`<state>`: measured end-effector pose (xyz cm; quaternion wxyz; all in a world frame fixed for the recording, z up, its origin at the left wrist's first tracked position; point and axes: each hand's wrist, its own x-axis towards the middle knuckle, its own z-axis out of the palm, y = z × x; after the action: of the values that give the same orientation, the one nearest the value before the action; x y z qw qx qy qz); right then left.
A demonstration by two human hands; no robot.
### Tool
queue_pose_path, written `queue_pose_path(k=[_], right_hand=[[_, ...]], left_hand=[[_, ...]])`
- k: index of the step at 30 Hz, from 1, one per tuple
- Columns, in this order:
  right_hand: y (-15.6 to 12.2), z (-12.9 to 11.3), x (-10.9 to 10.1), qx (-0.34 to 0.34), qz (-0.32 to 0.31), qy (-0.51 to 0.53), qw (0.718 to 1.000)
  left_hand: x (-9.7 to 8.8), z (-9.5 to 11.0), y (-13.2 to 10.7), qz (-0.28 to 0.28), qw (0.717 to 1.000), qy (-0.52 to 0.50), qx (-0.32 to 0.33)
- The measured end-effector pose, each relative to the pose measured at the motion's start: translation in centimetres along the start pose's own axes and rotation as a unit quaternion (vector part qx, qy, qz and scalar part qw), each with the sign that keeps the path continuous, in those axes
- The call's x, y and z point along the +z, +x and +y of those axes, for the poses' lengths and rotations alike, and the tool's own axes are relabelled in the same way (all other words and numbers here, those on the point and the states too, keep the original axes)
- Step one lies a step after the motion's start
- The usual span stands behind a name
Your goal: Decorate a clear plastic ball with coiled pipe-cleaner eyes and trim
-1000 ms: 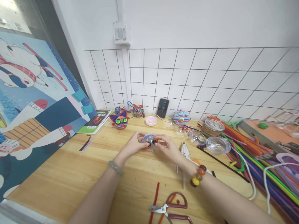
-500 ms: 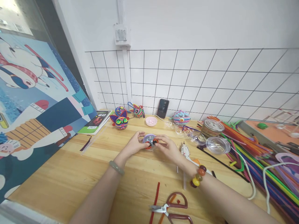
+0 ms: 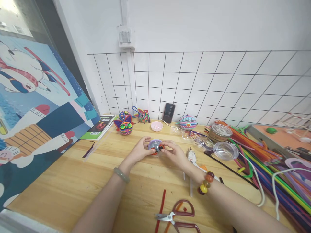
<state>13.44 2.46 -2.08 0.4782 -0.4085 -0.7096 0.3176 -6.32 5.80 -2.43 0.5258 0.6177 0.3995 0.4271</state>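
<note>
Both hands meet over the middle of the wooden table (image 3: 73, 181). My left hand (image 3: 139, 150) and my right hand (image 3: 173, 153) are closed from either side round a small clear plastic ball (image 3: 155, 145) with red and black pipe-cleaner coils on its front. The fingers pinch at those coils. A green bangle sits on my left wrist and a beaded bracelet on my right. Red-handled scissors (image 3: 178, 216) and a red pipe-cleaner piece (image 3: 160, 208) lie near the front edge, below my right forearm.
Finished colourful pipe-cleaner figures (image 3: 124, 124) stand at the back beside a pink bowl (image 3: 156, 126) and a phone (image 3: 169, 112) leaning on the wire grid. Clear half-shells (image 3: 224, 150), a glue gun (image 3: 193, 157) and a heap of pipe cleaners (image 3: 267, 158) fill the right. A painted board (image 3: 36, 113) leans at left.
</note>
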Motion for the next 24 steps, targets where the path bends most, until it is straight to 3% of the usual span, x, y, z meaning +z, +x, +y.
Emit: queue_pose_path(k=[24], right_hand=[[0.09,0.4,0.37,-0.007,-0.003,-0.003,1.0]], left_hand=[[-0.57,0.24,-0.04,-0.012,1.0,-0.005,-0.01]])
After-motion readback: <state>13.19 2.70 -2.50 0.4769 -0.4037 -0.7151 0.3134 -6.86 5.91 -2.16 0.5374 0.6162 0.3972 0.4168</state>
